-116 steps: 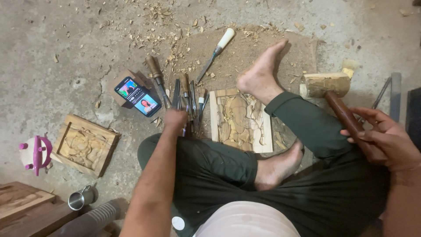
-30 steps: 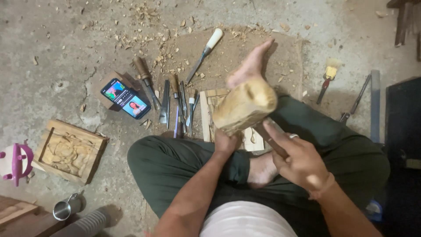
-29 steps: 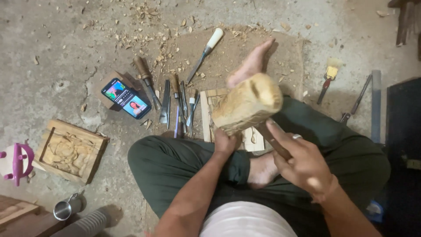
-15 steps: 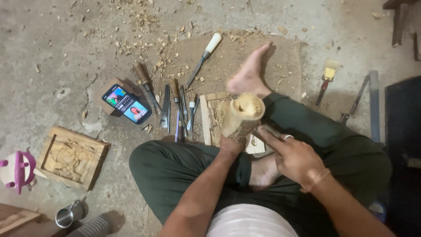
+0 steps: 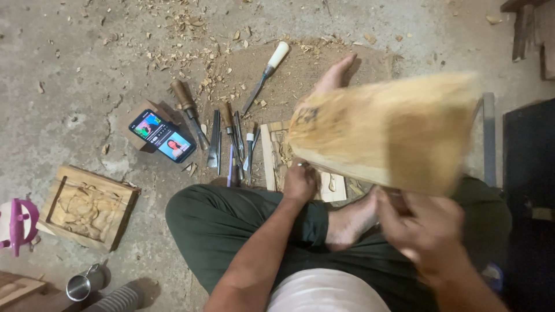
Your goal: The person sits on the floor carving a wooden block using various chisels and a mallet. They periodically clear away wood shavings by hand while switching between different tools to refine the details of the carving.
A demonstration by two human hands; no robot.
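My right hand [image 5: 425, 234] grips the handle of a big wooden mallet [image 5: 384, 133], whose blurred head is raised close to the camera. My left hand [image 5: 299, 184] is closed around a chisel, mostly hidden, set against a pale carved wooden panel [image 5: 272, 156] lying on the floor between my crossed legs. The mallet head hides most of the panel. My bare foot [image 5: 332, 78] rests beyond it on a burlap mat [image 5: 300, 69].
Several chisels [image 5: 231, 138] lie in a row left of the panel, one with a white handle [image 5: 267, 72]. A lit phone [image 5: 161, 136] leans on a small block. A carved wooden frame [image 5: 87, 208], a pink object [image 5: 17, 225] and a metal cup [image 5: 84, 283] sit at left. Wood chips litter the concrete.
The mallet dropped onto the chisel half a second ago and has swung back up toward the camera, now blurred and large. My left hand stays on the chisel at the panel.
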